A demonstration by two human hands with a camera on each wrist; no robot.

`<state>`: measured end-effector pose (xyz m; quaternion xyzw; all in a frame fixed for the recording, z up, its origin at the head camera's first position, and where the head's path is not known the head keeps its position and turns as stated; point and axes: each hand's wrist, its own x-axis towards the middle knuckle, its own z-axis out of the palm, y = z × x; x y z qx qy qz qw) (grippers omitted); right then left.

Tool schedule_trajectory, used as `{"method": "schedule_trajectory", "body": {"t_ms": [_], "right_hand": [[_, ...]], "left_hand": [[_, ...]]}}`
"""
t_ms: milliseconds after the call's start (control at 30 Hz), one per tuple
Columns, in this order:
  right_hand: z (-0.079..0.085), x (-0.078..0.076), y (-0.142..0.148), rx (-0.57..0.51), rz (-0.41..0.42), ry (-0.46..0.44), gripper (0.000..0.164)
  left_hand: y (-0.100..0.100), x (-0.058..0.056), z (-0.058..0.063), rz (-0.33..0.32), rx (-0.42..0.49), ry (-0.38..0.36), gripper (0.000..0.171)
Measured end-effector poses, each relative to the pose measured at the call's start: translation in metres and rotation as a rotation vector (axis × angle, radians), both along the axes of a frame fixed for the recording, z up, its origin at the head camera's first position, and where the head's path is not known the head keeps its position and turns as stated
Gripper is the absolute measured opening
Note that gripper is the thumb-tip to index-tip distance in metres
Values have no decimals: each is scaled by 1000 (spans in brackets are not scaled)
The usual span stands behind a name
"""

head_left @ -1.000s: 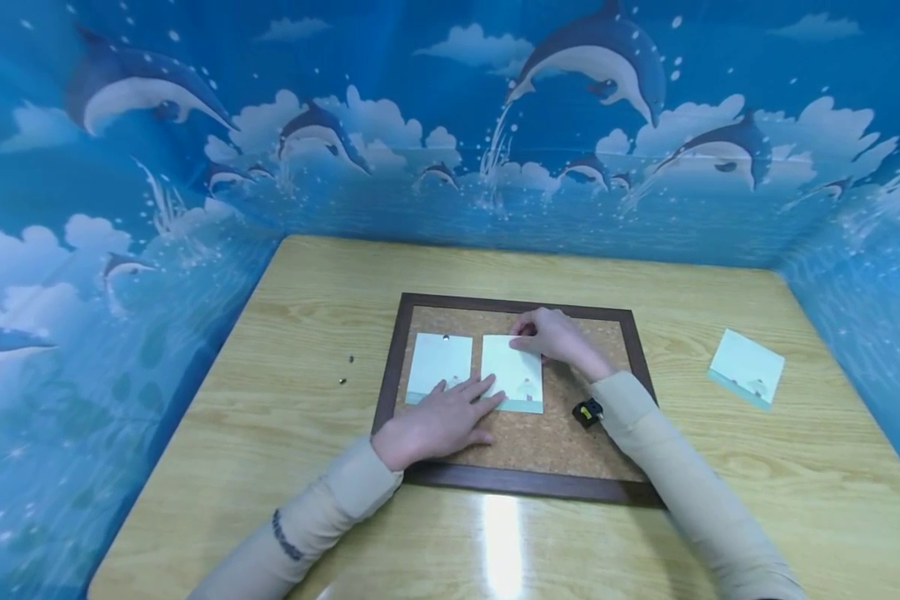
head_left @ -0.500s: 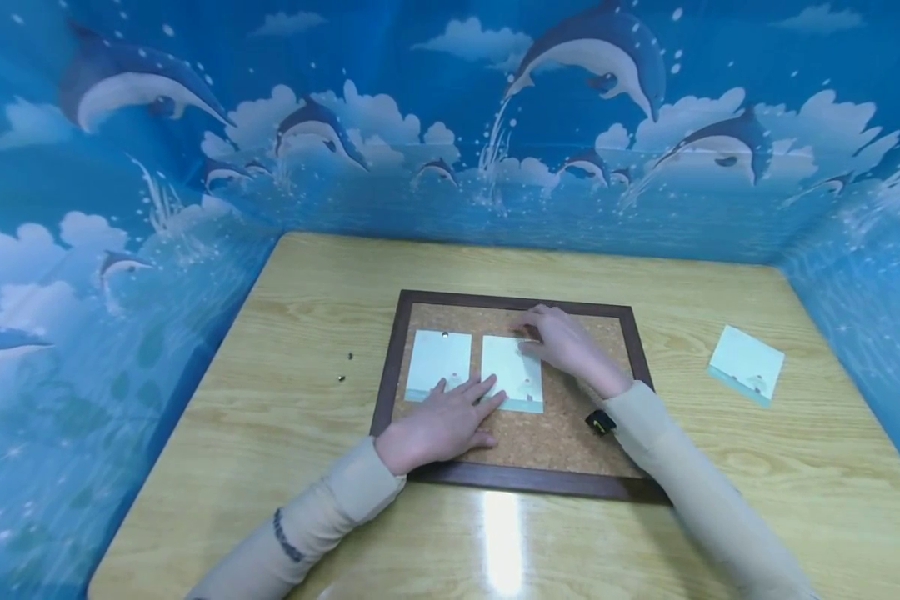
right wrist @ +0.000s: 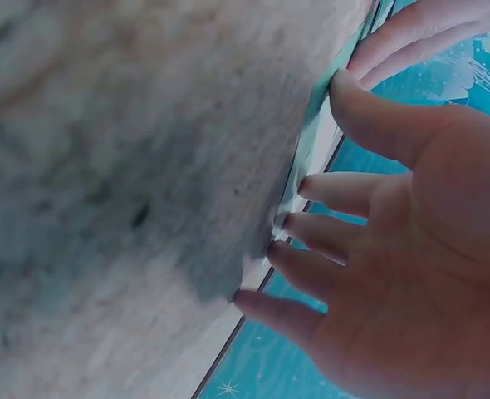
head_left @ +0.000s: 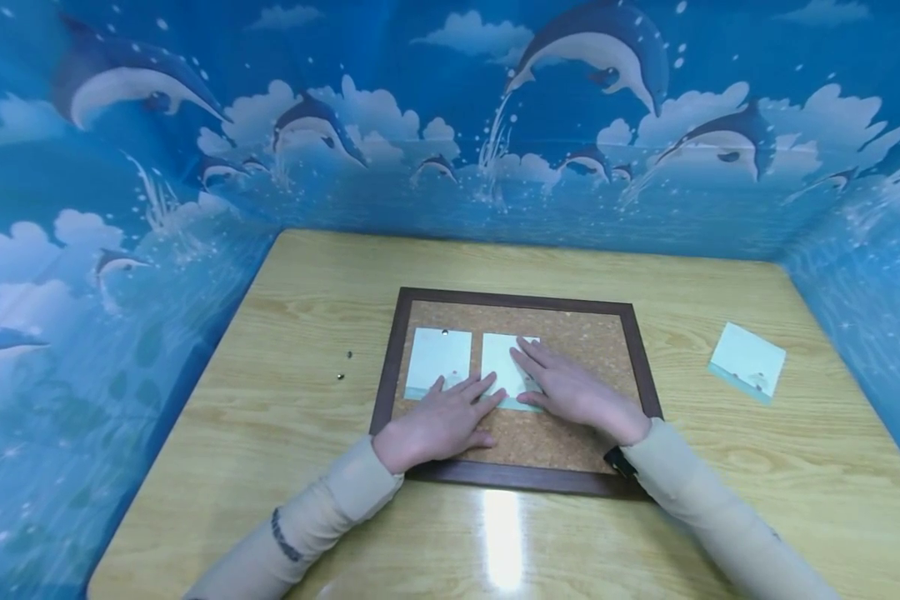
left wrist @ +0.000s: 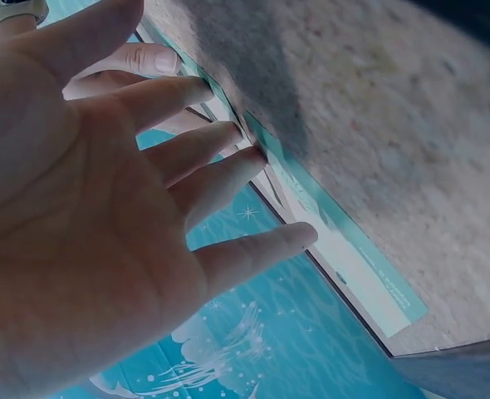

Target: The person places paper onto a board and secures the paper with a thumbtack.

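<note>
Two pale sheets of note paper lie side by side on a cork board (head_left: pixel 555 442) with a dark wooden frame. The left sheet (head_left: pixel 437 358) has a small pin (head_left: pixel 445 332) at its top edge. My left hand (head_left: pixel 438 423) is spread flat, its fingertips touching the lower edges of both sheets; in the left wrist view its fingers (left wrist: pixel 220 183) are straight. Over the right side of the right sheet (head_left: pixel 498 358) lies my right hand (head_left: pixel 570 389), fingers extended and touching the paper. In the right wrist view that hand's fingertips (right wrist: pixel 299 184) meet the sheet and cork, holding nothing.
Another pale sheet (head_left: pixel 747 362) lies on the wooden table (head_left: pixel 270 467) to the right of the board. Two small pins, one dark (head_left: pixel 349 354) and one shiny (head_left: pixel 341 377), lie left of it. A dolphin-printed backdrop (head_left: pixel 390 200) surrounds the table.
My right hand has left the top of the right sheet, moved down and toward me, and its bent fingers have straightened onto the paper. The left hand stays in place.
</note>
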<state>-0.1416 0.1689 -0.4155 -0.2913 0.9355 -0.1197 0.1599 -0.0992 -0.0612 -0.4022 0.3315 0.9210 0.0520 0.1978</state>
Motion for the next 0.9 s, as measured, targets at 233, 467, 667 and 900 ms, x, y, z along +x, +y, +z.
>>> {"method": "schedule_trajectory", "body": {"t_ms": [233, 467, 667, 900], "right_hand": [[-5, 2, 3, -4, 8, 2, 73], [-7, 0, 5, -29, 34, -23, 75], [-4, -2, 7, -56, 34, -45, 76], [-4, -2, 8, -51, 32, -62, 77]], "left_hand": [[-1, 2, -1, -12, -6, 9, 71], [-8, -4, -4, -47, 54, 52, 65], [-35, -24, 17, 111, 280, 184, 35], [-112, -38, 31, 470, 314, 315, 8]]}}
